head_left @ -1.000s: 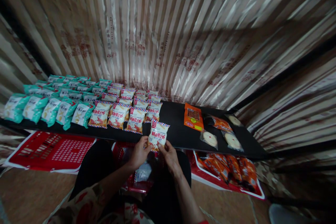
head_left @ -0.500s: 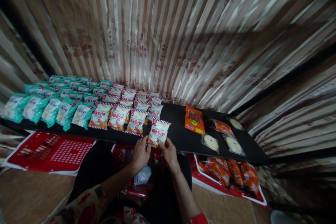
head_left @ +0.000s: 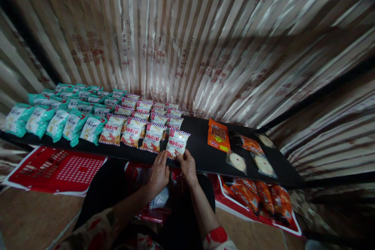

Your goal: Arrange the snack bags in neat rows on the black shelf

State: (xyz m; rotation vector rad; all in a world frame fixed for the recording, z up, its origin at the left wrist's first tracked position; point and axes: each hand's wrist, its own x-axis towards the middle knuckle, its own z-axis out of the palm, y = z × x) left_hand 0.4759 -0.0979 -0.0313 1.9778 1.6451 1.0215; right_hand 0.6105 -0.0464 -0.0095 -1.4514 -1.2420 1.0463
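A small white and orange snack bag [head_left: 177,143] with a striped top edge stands near the front edge of the black shelf [head_left: 199,152], at the right end of a row of matching bags [head_left: 152,136]. My right hand [head_left: 188,167] pinches its lower right corner, thumb on the front. Stretched out beside the lower left corner are the fingers of my left hand [head_left: 159,172], seemingly touching the bag. The bag's underside is hidden behind my hands.
Teal snack bags [head_left: 93,129] fill the shelf's left part in several rows. To the right lie an orange packet [head_left: 218,136], a dark orange packet [head_left: 249,143] and round wrapped pieces [head_left: 236,161]. Red baskets [head_left: 73,172] sit below; one holds orange packets [head_left: 265,195].
The snack bag has moved slightly back toward its row. My left hand's fingers have straightened along its lower left side, while my right hand keeps its pinch.
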